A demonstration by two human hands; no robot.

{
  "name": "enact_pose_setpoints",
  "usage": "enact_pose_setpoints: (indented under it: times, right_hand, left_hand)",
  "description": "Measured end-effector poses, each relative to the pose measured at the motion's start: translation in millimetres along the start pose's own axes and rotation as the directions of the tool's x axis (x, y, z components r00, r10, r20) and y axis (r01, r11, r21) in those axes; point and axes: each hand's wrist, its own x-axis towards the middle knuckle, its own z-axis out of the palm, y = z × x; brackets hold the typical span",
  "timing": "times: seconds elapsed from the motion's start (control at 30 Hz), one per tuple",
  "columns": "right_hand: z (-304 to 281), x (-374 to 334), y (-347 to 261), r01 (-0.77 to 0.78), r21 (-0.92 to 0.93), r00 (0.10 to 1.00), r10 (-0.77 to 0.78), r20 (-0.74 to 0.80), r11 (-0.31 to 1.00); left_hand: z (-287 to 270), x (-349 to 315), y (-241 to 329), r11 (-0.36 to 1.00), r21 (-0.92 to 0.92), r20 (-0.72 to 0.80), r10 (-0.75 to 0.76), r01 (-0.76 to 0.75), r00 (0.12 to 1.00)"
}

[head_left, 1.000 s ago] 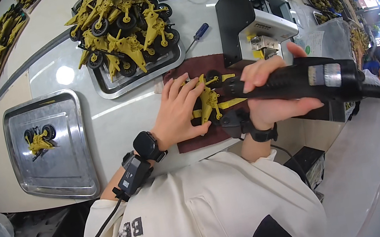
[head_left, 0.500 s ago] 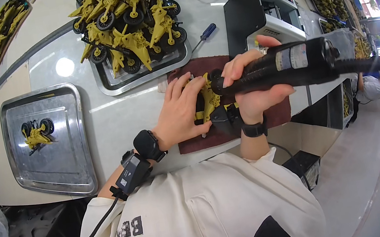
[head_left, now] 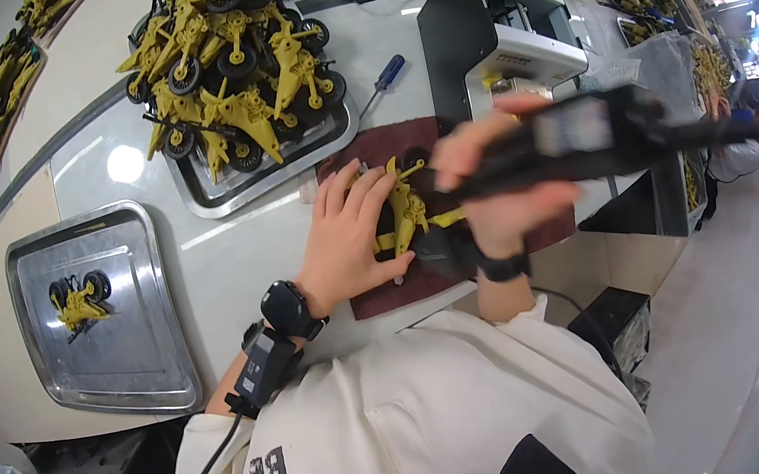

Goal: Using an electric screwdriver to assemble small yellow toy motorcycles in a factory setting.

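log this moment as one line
left hand: holding yellow toy piece on maroon cloth | right hand: gripping black corded tool, blurred | tool-piece contact: unclear | screwdriver: beside heaped tray

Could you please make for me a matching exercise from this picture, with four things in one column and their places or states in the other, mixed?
Things
1. Left hand
2. Right hand
3. Blue-handled screwdriver
4. Upright fingerless item: none; use the lone yellow-and-black model

Places or states
A. Lying in the left tray
B. Wrapped around a black handheld tool
C. Holding a yellow piece over dark red cloth
D. Beside the heaped tray

Pairs: 1-C, 2-B, 3-D, 4-A
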Motion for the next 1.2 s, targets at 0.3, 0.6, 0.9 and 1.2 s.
enact_pose_setpoints:
  times: [0.3,0.6,0.9,1.2]
  right_hand:
    - [-65.9,69.5,-62.9,0.28,-0.374,0.844,-0.413,-0.343,0.884]
    - [-62.2,41.9,-52.6,0.094,-0.24,0.944,-0.164,-0.287,0.966]
    - [-16.8,17.9,-6.8,0.114,-0.001,0.988,-0.113,-0.108,0.994]
    - [-17.3,25.5,9.5,0.088,-0.06,0.993,-0.092,-0.069,0.994]
  left_hand:
    - [2.0,1.1,5.8,1.0,0.022,-0.015,0.014,-0.014,1.0]
    - [1.8,-0.6,3.4,1.0,0.013,-0.018,0.006,-0.006,1.0]
    - [1.4,-2.7,2.5,1.0,0.004,-0.004,-0.005,0.005,1.0]
    - [3.6,-2.8,-0.8,1.0,-0.009,0.005,0.001,-0.001,1.0]
